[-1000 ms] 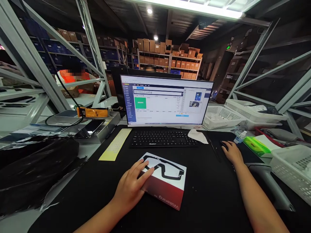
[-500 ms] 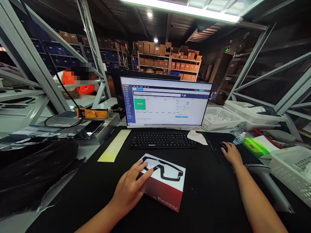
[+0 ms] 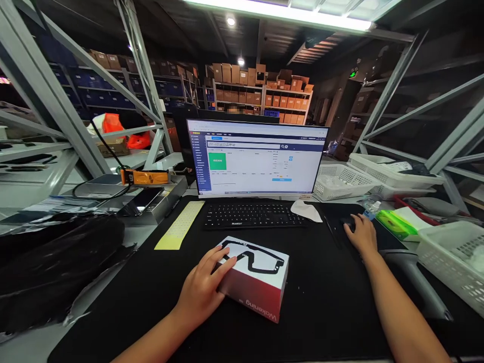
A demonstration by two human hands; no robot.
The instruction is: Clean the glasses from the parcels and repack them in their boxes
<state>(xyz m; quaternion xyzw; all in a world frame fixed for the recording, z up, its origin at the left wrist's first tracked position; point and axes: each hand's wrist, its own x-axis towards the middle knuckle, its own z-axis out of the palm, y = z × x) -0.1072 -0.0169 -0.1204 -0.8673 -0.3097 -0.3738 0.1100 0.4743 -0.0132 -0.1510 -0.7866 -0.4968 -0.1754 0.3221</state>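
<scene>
Just right of my left fingers (image 3: 210, 260), the box (image 3: 255, 283) lies on the black mat (image 3: 325, 307), long axis slanting nearer me rightward; half spread, they hold its left end. Farther off, my right fingers (image 3: 358, 222) cup the mouse (image 3: 345, 222).

We see a left hand (image 3: 200, 285) and a right hand (image 3: 362, 234), both bare, with slim fingers (image 3: 210, 259) and smooth backs that run into narrow wrists (image 3: 181, 317). The left forearm (image 3: 159, 335) and right forearm (image 3: 399, 307) are bare as well, smooth and rounded, each widening evenly until our view's lower edge cuts it off. Finer detail, such as the nails, is too small for us to tell.
</scene>
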